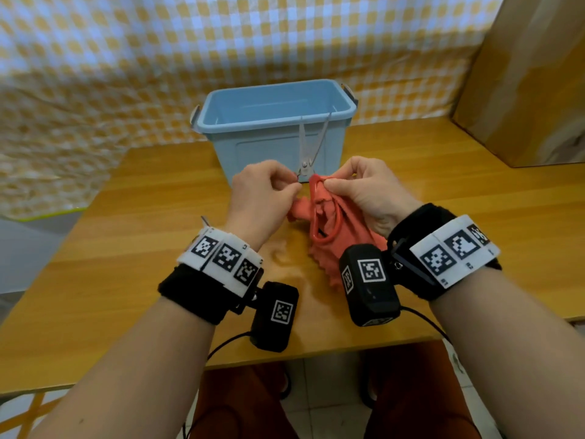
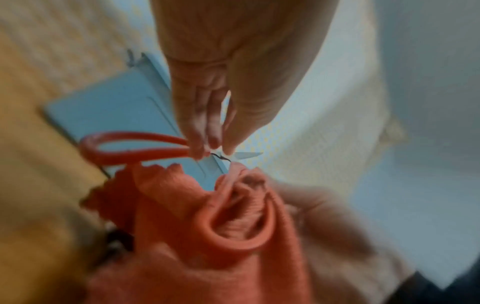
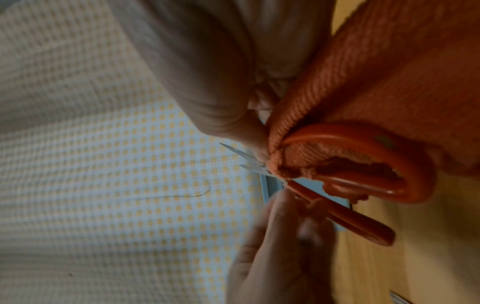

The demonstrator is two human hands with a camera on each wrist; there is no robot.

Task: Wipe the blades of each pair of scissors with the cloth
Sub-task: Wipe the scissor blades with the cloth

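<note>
A pair of scissors (image 1: 306,144) with orange handles is held upright above the table, its steel blades spread in a V in front of the blue bin. My left hand (image 1: 292,185) pinches one handle just below the pivot; in the left wrist view that handle loop (image 2: 130,148) sticks out sideways. My right hand (image 1: 329,183) pinches the orange cloth (image 1: 351,229) together with the other handle (image 1: 326,226), whose loop is stuffed with cloth (image 3: 376,82). The cloth hangs down onto the table. The blade tips (image 3: 246,158) stay bare.
The blue plastic bin (image 1: 253,153) stands just behind the hands on the wooden table (image 1: 142,223). A brown cardboard box (image 1: 522,74) stands at the right. A metal tip (image 1: 205,220) shows behind my left wrist. A checked sheet (image 1: 95,74) hangs behind.
</note>
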